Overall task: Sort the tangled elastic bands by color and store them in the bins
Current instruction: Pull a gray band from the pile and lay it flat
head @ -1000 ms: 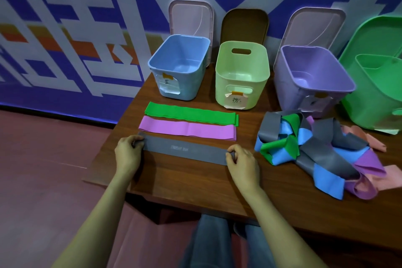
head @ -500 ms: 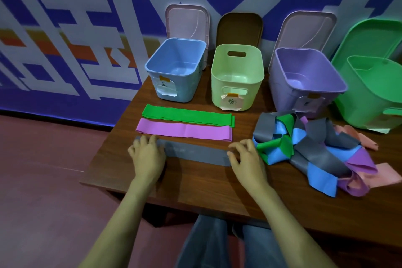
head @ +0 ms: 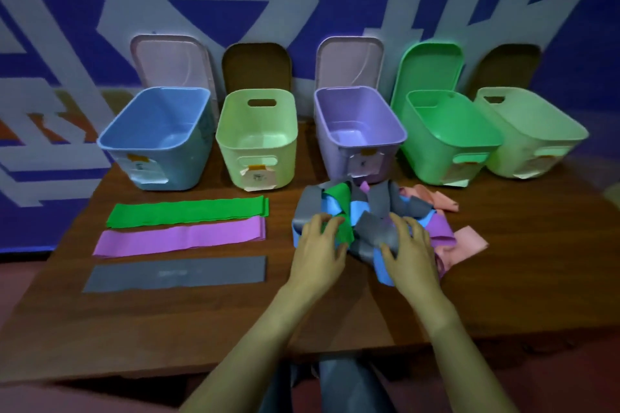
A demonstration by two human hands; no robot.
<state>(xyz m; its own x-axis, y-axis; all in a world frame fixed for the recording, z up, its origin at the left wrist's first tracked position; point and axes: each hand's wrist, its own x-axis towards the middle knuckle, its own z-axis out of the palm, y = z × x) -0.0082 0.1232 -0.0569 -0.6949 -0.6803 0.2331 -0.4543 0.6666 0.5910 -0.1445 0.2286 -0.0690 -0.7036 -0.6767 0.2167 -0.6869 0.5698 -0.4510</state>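
While three bands lie sorted flat, both hands are at the tangled pile [head: 369, 208]: untangling step.

Left hand [head: 318, 245]: fingers bent over green and grey strands at the pile's left edge; whether anything is pinched cannot be told through the blur. Right hand [head: 411, 253]: thumb and curled fingers appear to close round a grey loop [head: 375, 235] at the pile's near side. Left of the pile, on the worktop [head: 201, 329]: green band [head: 188, 211], purple band [head: 181, 236], grey band [head: 174, 273], parallel. Behind the pile: five open bins in a row, blue bin [head: 154, 144] leftmost, purple bin [head: 359, 141] directly behind; none holds a band. Judged: freeing the next band; storing not begun. Next move calls for drawing one colour out while the other hand pins the rest, lest the knot drag along.
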